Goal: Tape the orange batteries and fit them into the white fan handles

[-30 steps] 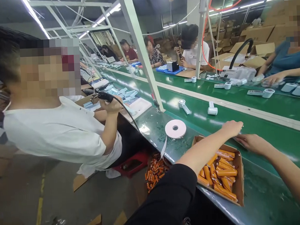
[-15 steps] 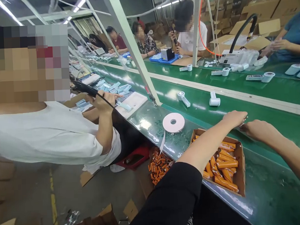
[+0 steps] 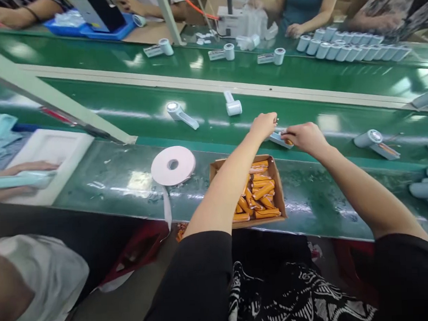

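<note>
Over the near edge of the green belt, my left hand is closed in a pinch. A tiny pale bit shows at its fingertips, too small to name. Close by on the right, my right hand pinches an orange battery at the end of a light-blue handheld fan body. The fan's round head is not visible, and my fingers partly cover the rest. Below my hands, a cardboard box holds several orange batteries, partly hidden by my left forearm.
A roll of white tape lies left of the box, its loose end over the table edge. Light-blue fans lie on the belt. A slanted metal post stands at left. Co-workers sit at left and across the belt.
The view has swung right and downward. Both hands stay close together at the belt edge, and the light-blue fan body with the orange battery now shows between them.
</note>
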`<state>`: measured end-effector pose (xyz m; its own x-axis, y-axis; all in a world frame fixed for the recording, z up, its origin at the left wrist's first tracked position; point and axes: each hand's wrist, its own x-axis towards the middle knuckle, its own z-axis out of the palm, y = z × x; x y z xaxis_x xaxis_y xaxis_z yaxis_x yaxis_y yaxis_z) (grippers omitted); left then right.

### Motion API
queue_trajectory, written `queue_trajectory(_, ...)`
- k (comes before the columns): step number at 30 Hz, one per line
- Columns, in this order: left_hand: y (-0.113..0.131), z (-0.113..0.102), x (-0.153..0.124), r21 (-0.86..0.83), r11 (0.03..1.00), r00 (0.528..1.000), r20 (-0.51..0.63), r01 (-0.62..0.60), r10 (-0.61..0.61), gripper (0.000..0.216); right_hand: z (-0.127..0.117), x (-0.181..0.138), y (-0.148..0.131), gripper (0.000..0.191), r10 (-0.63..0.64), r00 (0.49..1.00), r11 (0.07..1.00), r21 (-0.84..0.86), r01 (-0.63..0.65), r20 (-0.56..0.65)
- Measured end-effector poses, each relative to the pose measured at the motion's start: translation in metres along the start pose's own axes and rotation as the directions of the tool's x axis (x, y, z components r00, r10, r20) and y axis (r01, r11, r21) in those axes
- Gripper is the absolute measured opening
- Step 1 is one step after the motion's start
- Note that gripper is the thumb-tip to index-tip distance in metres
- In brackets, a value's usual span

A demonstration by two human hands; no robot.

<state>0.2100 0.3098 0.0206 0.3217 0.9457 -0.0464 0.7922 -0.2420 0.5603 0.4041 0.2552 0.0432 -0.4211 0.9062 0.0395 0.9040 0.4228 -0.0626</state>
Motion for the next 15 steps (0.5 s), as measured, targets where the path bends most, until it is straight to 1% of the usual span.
queue_trajectory(3,0.005,0.004,0.000,0.009,1.000,1.000,-0.014,0.006,-0.006,0.018,0.007,0.007,-0.007,0.037,0.013,0.991,0.995,-0.101,0.001,0.136)
queue_trajectory(6,0.011,0.009,-0.001,0.020,1.000,1.000,-0.016,0.019,-0.019,0.020,0.009,0.015,-0.018,0.048,0.021,0.966,0.988,-0.151,0.019,0.258)
queue_trajectory(8,0.017,0.009,0.000,0.026,0.999,1.000,-0.017,0.024,-0.024,0.023,0.005,0.021,-0.023,0.050,0.034,0.955,0.989,-0.147,0.010,0.293)
queue_trajectory(11,0.029,0.003,-0.005,0.023,1.000,1.000,-0.007,0.010,-0.010,0.026,-0.010,0.017,-0.020,0.042,0.005,0.947,0.995,-0.099,0.028,0.321)
queue_trajectory(12,0.031,-0.003,-0.011,0.017,1.000,1.000,-0.006,-0.002,0.002,0.028,-0.015,0.008,-0.016,0.040,-0.015,0.951,0.996,-0.077,0.041,0.309)
queue_trajectory(13,0.028,-0.010,-0.021,0.009,1.000,1.000,-0.012,-0.018,0.018,0.032,-0.019,-0.007,-0.011,0.039,-0.024,0.964,0.998,-0.046,0.038,0.264)
queue_trajectory(14,0.019,-0.019,-0.037,-0.003,0.999,0.999,-0.027,-0.036,0.036,0.037,-0.020,-0.028,-0.005,0.038,-0.016,0.983,1.000,0.001,0.016,0.182)
queue_trajectory(15,0.005,-0.030,-0.058,-0.014,0.998,0.997,-0.048,-0.054,0.053,0.041,-0.019,-0.055,0.000,0.039,0.006,0.997,0.997,0.072,-0.011,0.079)
